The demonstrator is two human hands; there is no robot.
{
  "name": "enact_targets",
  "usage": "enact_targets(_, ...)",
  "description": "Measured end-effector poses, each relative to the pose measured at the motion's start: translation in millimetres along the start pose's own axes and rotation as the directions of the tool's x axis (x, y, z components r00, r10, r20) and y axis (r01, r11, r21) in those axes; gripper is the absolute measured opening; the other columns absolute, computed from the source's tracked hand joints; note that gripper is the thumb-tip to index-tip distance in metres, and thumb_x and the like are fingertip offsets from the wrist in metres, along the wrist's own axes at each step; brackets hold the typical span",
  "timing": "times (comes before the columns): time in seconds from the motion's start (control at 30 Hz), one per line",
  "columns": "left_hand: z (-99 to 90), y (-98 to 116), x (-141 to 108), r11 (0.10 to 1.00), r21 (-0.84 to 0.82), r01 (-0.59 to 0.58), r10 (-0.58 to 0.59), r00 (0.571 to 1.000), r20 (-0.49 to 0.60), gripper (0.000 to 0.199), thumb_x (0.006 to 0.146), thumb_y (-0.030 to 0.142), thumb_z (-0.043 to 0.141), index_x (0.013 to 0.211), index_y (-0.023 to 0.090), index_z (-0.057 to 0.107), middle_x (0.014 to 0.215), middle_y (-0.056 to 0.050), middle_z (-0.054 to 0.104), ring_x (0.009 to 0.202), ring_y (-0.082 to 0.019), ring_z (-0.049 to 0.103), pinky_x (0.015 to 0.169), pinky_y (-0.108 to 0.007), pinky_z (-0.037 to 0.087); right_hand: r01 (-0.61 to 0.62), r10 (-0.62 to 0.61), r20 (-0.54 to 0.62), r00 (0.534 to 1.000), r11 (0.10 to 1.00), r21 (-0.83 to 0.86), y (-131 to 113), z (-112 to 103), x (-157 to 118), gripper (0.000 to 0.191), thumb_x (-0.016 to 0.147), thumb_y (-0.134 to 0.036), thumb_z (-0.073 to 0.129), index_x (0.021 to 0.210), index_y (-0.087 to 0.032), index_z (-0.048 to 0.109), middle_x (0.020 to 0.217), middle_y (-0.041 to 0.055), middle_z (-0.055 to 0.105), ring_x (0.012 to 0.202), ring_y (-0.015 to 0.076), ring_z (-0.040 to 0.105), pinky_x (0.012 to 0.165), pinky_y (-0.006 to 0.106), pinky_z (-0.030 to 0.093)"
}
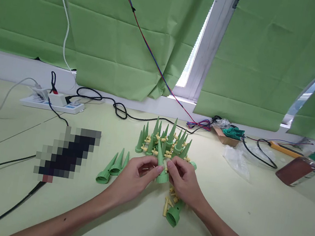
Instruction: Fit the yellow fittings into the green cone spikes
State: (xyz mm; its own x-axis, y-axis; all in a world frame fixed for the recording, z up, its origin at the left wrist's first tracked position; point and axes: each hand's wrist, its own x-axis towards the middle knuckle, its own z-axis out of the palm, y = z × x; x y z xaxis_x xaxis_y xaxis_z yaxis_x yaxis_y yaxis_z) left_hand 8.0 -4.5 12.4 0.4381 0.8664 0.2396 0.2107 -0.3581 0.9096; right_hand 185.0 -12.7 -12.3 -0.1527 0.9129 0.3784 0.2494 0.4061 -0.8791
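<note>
My left hand (136, 174) is closed around a green plastic cone spike (160, 156), its tip pointing up and its wide threaded base tilted toward me. Close beside it, my right hand (185, 178) pinches a small yellow valve (166, 169) against the spike's side; the fingers cover most of it. Behind both hands stand several green spikes (171, 138) with yellow valves sticking out of them. To the left lie a few green spikes (103, 175) without visible valves. Below my right hand are loose yellow valves (165, 206) and another green spike (173, 216).
A power strip (52, 104) sits at the back left, with a black cable (139, 118) running along the wall. A pixelated dark object (67, 155) lies at left. At right are a small cardboard box (226, 137), plastic bags (237, 162) and a reddish-brown bottle (297, 171).
</note>
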Motion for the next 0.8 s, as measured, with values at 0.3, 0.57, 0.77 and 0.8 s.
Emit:
enact_targets(0.3,1.9,-5.5,-1.3,0.983,0.152,-0.1,0.108,0.993,-0.048,0.025,0.092,0.037,0.055,0.075,0.018,0.052,0.075,0.001,0.05,0.067,-0.013,0.049,0.06,-0.024,0.042,0.043,-0.045,-0.015,0.999,0.994,-0.105,0.1,0.5,0.8,0.043,0.098,-0.042,0.045,0.063,-0.021,0.035,0.058,-0.0048,0.033,0.055,0.0117,0.031,0.053,0.027,0.025)
enact_targets(0.57,1.6,-8.4,-2.5,0.972,0.202,-0.117,0.13,0.99,-0.055,0.022,0.093,0.035,0.054,0.078,0.019,0.054,0.08,0.0,0.052,0.069,-0.013,0.052,0.063,-0.025,0.044,0.048,-0.053,-0.025,0.998,0.989,-0.141,-0.1,1.5,1.0,0.042,0.099,-0.039,0.044,0.063,-0.021,0.033,0.058,-0.0052,0.031,0.054,0.0113,0.03,0.052,0.027,0.025)
enact_targets(0.77,1.8,-8.1,0.2,0.997,0.07,-0.017,0.021,0.998,-0.058,0.023,0.093,0.039,0.052,0.085,0.018,0.06,0.071,0.001,0.052,0.061,-0.012,0.046,0.053,-0.023,0.038,0.08,-0.079,0.016,0.997,0.978,-0.192,-1.4,3.7,0.3,0.039,0.097,-0.039,0.047,0.064,-0.021,0.037,0.057,-0.0053,0.034,0.053,0.0108,0.032,0.052,0.026,0.026)
enact_targets(0.8,1.7,-8.8,0.6,0.999,0.038,0.0,0.002,0.999,-0.053,0.025,0.093,0.04,0.051,0.082,0.018,0.059,0.067,0.002,0.049,0.058,-0.012,0.044,0.051,-0.023,0.036,0.09,-0.086,0.031,0.996,0.975,-0.205,-1.6,4.1,-0.2,0.038,0.096,-0.039,0.048,0.065,-0.021,0.036,0.057,-0.0055,0.034,0.053,0.0106,0.032,0.052,0.025,0.027)
